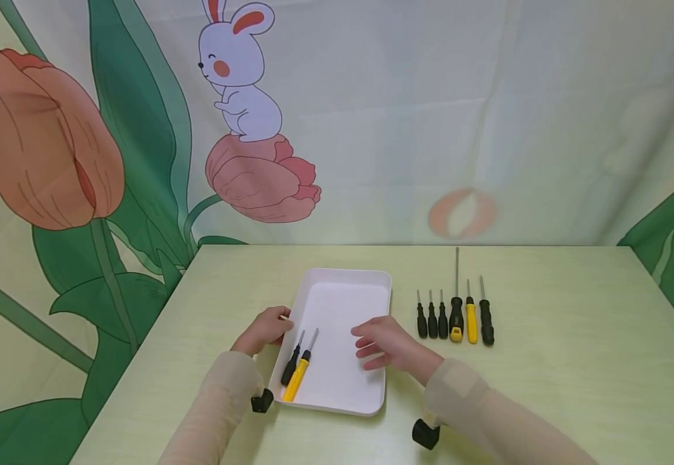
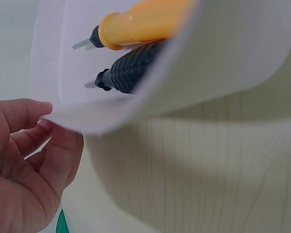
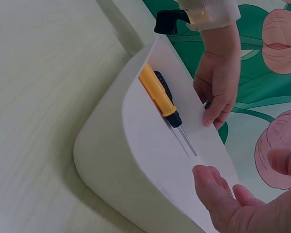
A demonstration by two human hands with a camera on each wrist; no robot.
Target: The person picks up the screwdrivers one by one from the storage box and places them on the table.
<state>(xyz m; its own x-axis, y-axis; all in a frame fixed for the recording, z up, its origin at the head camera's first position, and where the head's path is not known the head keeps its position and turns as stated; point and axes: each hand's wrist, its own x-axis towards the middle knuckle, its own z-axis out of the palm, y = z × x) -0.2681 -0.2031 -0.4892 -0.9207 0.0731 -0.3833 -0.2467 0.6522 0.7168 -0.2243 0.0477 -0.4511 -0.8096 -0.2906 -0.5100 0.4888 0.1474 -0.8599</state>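
Note:
My left hand (image 1: 265, 329) pinches the left rim of a white tray (image 1: 348, 297), thumb on one side and fingers on the other, as the left wrist view shows. Inside the tray, along its left wall, lie a black-handled screwdriver (image 1: 292, 366) and a yellow-handled screwdriver (image 1: 299, 374), side by side with tips pointing away from me. Over the tray's right side hovers my right hand (image 1: 392, 347), fingers spread and relaxed, holding nothing. In the right wrist view its fingers (image 3: 211, 189) are apart from the yellow screwdriver (image 3: 157, 90).
Right of the tray, several screwdrivers stand in a row on the table (image 1: 575, 361): small black ones (image 1: 432, 323), a long black-and-yellow one (image 1: 456, 316), a yellow one (image 1: 471, 321) and a larger black one (image 1: 486, 323). A printed curtain (image 1: 383, 129) hangs behind the table.

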